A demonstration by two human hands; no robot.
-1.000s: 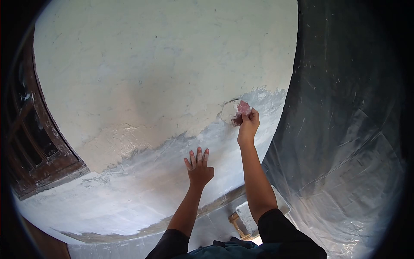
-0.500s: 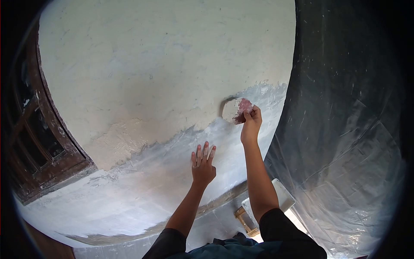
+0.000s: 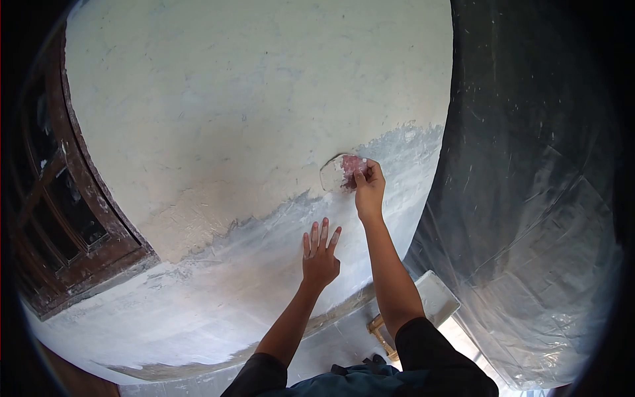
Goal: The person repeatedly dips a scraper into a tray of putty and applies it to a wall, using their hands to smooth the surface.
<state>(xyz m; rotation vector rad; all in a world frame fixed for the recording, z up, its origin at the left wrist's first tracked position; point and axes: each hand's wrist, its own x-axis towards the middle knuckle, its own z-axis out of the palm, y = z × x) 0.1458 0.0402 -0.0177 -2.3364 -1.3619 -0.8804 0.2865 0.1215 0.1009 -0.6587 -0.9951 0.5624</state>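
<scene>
My right hand [image 3: 370,192] pinches a putty scraper [image 3: 334,174], a flat reddish piece largely coated in cream putty. The scraper lies close against the wall [image 3: 264,99], near the ragged edge where the cream coat meets the grey-white lower band. Below and to the left, my left hand [image 3: 321,258] is open, its fingers spread and whitened at the tips. It appears to rest on the wall's grey-white part. A patch of thicker, rougher putty [image 3: 192,218] shows on the wall further left.
A brown wooden window frame [image 3: 99,258] with dark panes borders the wall on the left. Clear plastic sheeting [image 3: 522,278] hangs on the right. A whitish tray [image 3: 436,296] sits on a wooden support [image 3: 381,336] beside my right arm, above grey floor tiles [image 3: 331,344].
My right hand has moved the scraper left along the wall, and the scraper now lies flatter against it. My left hand stays spread in about the same spot while the view shifts slightly.
</scene>
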